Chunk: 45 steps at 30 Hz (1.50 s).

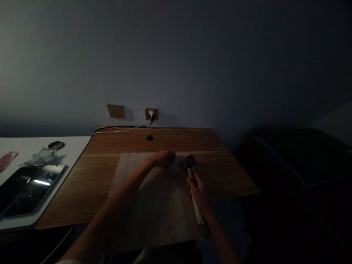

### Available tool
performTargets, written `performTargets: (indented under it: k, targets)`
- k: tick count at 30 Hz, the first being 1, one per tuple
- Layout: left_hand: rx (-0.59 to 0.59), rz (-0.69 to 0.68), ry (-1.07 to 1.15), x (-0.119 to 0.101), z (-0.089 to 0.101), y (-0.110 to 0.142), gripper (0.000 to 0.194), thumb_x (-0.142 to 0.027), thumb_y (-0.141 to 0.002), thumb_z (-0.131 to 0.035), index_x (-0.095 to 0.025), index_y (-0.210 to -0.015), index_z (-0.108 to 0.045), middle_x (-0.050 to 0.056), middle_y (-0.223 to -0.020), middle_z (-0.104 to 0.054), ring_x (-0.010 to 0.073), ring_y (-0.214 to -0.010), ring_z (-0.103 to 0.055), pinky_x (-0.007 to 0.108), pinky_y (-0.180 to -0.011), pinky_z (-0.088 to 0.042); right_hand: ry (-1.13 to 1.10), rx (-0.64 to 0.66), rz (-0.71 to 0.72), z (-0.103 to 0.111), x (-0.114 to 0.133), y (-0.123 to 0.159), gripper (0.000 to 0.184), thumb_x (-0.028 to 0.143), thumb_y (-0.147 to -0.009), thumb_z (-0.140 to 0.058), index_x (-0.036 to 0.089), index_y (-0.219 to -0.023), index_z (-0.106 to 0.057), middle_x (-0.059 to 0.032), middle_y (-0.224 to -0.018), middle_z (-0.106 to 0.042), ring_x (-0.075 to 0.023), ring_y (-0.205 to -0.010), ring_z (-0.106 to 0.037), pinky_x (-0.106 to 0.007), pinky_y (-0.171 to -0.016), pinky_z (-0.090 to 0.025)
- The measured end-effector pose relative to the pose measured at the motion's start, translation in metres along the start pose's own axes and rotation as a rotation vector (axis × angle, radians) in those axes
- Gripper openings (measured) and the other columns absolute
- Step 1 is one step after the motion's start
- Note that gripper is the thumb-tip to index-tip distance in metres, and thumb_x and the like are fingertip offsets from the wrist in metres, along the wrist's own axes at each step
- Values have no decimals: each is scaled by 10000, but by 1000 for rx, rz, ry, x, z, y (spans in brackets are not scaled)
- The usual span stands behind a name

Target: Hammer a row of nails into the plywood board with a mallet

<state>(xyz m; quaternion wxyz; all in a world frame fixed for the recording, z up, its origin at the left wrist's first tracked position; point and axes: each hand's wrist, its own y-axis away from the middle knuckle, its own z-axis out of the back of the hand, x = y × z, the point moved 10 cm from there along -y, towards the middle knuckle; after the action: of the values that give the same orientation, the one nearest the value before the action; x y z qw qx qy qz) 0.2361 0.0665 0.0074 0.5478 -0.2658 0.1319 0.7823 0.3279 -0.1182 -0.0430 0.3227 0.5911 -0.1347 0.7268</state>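
Right hand (198, 190) gripping black-headed mallet (196, 208), head toward twelve. Left hand (164, 158), at its ten o'clock, curled over board (162, 212); can't tell if holding anything.

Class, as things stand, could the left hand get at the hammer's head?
Probably yes: the left hand is near the hammer's head, over the board, with nothing visible standing between them. It is curled, though, so it may need to open first.
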Motion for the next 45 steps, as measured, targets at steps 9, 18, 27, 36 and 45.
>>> performTargets:
  k: [9, 18, 27, 36, 45]
  targets:
    - [6, 106, 112, 22, -3, 3, 243, -207, -720, -686, -150, -955, -715, 27, -923, -721, 164, -823, -646, 225, -756, -475, -44, -1, -1, 4, 12, 5, 536, 640, -722, -618, 192, -1014, -575, 87, -539, -475, -107, -371, -430, -235, -358, -355]
    - [2, 83, 120, 16, -1, 3, 297, -114, -720, -639, -159, -994, -745, 30, -960, -734, 158, -847, -655, 216, -781, -471, 7, 145, 103, -23, 56, 5, 354, 558, -815, -577, 217, -908, -562, 84, -514, -467, -99, -361, -428, -219, -344, -340]
    - [-10, 99, 141, 23, -5, 3, 245, -114, -713, -654, -148, -938, -747, 9, -866, -717, 144, -770, -633, 214, -719, -456, 45, 145, 104, -39, 44, -4, 427, 556, -838, -536, 190, -1056, -570, 84, -567, -491, -102, -360, -450, -220, -326, -349]
    - [11, 108, 174, 20, -5, 4, 259, -97, -706, -637, -148, -931, -753, 2, -842, -715, 141, -772, -625, 205, -716, -448, 119, 120, 138, -33, 46, -5, 474, 561, -844, -525, 166, -1094, -606, 71, -537, -510, -120, -378, -477, -227, -360, -356]
    - [-60, 54, 72, -1, 11, 1, 334, -261, -690, -755, -170, -1004, -689, 12, -915, -641, 142, -771, -585, 214, -672, -424, 0, 43, 108, -8, 40, 2, 501, 609, -796, -593, 182, -1059, -582, 82, -531, -471, -111, -383, -435, -226, -358, -338]
